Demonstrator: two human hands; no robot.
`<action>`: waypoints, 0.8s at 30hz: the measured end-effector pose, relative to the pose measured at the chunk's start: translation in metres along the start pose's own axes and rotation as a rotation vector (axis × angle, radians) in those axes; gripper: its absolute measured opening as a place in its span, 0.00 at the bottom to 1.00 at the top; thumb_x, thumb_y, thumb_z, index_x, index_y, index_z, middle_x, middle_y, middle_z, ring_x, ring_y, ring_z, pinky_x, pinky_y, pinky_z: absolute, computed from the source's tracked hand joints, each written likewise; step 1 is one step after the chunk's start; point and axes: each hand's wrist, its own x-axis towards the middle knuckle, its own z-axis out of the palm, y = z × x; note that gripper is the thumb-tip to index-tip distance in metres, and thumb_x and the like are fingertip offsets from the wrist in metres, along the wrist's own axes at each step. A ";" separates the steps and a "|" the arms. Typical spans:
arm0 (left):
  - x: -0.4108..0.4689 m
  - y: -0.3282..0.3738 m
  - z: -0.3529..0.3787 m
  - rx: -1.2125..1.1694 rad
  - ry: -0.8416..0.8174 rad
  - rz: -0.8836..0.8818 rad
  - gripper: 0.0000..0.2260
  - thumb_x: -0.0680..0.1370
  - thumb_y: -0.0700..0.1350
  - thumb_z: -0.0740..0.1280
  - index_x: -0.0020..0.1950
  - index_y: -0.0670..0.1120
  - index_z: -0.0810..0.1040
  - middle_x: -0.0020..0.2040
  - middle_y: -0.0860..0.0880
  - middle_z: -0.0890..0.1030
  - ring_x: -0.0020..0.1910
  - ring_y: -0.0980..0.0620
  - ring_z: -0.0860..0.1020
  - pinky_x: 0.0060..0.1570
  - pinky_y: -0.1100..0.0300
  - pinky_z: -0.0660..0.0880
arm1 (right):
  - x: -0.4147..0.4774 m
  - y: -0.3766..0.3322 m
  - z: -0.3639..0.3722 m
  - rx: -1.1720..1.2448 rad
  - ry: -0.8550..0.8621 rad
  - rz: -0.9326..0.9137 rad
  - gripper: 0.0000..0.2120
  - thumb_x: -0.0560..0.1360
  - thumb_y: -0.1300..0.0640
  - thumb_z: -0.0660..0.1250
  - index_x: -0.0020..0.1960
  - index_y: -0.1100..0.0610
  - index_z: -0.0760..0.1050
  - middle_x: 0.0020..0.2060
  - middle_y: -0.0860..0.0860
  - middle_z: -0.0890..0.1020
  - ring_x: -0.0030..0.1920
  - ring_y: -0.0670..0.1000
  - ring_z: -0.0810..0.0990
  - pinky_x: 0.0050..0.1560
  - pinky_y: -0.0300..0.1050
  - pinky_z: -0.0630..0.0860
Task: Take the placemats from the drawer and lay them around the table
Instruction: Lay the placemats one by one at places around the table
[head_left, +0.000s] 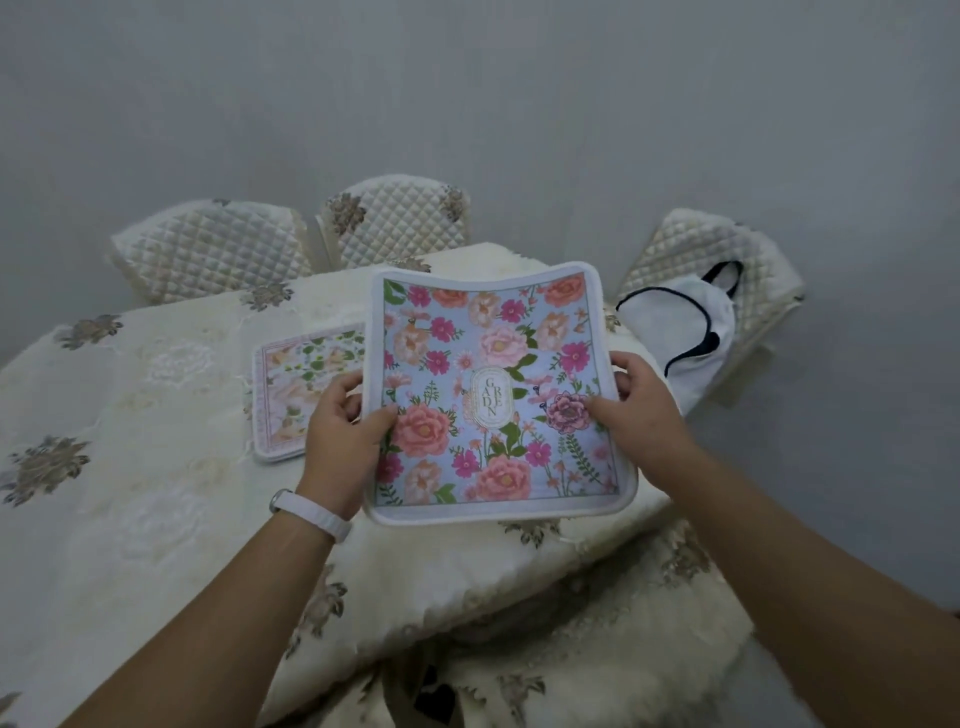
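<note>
Left hand and right hand each pinch a side of the blue placemat, bowed above the bench; risk: it lands overlapping the pink placemat at 9 o'clock, or overhangs the 3 o'clock edge and slips.

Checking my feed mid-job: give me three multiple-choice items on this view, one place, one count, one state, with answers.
1. Where is the pink-bordered placemat? A. on the table, left of the blue floral placemat; B. on the floor; C. in a drawer.
2. How many quilted chair backs show? A. one; B. three; C. five.
3. The blue floral placemat is: A. folded; B. lying untouched; C. gripped by left hand and right hand.
Answers: 1 A, it lies flat beside the held mat. 2 B, two beyond the table, one at right. 3 C, a thumb presses each side edge.
</note>
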 end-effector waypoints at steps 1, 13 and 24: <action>-0.005 0.000 0.013 0.005 -0.007 -0.001 0.16 0.76 0.36 0.70 0.60 0.52 0.75 0.50 0.49 0.85 0.47 0.48 0.84 0.40 0.52 0.82 | -0.003 0.002 -0.013 0.004 0.008 -0.007 0.18 0.75 0.63 0.70 0.58 0.46 0.70 0.44 0.44 0.84 0.40 0.45 0.85 0.32 0.37 0.79; -0.087 0.015 0.223 0.008 -0.079 0.040 0.16 0.76 0.35 0.70 0.60 0.49 0.74 0.50 0.46 0.85 0.46 0.46 0.85 0.38 0.53 0.82 | -0.029 0.037 -0.237 0.064 0.094 -0.070 0.21 0.74 0.66 0.71 0.60 0.49 0.68 0.46 0.44 0.81 0.39 0.41 0.85 0.31 0.36 0.79; -0.132 0.018 0.418 0.069 -0.249 0.065 0.16 0.75 0.38 0.71 0.57 0.54 0.74 0.46 0.51 0.86 0.43 0.46 0.85 0.36 0.52 0.82 | -0.058 0.072 -0.430 0.041 0.265 -0.019 0.21 0.74 0.64 0.71 0.63 0.51 0.69 0.47 0.42 0.81 0.40 0.42 0.85 0.32 0.37 0.79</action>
